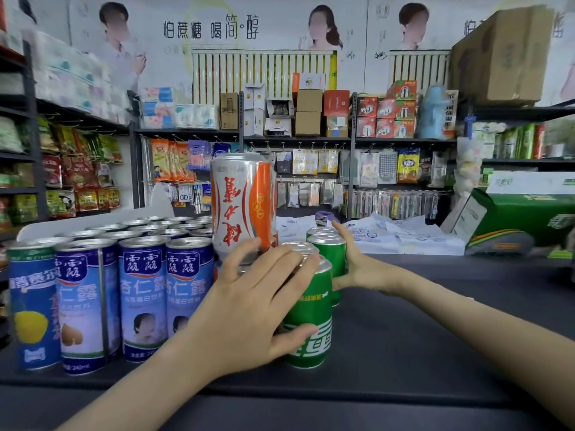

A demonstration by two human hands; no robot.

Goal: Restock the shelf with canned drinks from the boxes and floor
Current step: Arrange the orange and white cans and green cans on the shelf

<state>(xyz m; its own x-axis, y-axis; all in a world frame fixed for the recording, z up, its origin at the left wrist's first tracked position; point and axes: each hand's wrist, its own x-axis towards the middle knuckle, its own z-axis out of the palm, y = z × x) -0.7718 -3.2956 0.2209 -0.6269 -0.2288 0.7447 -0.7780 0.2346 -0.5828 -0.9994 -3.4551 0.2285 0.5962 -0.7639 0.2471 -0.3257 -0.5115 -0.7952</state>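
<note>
Far to the left of the front green can (pixel 311 321) stand rows of tall blue cans (pixel 143 293) on the dark shelf top (pixel 435 337). Just left of the green can, and behind it, a silver and orange can (pixel 242 206) sits up high on other cans, with its writing upside down. The left hand (pixel 249 312) grips the front green can, fingers curled over its top and thumb on its side. Right behind it stand more green cans (pixel 329 253). The right hand (pixel 361 269) presses flat on their right side, with its fingers straight and pointing up. Far off to the right of the green can lies a big green box (pixel 529 219).
</note>
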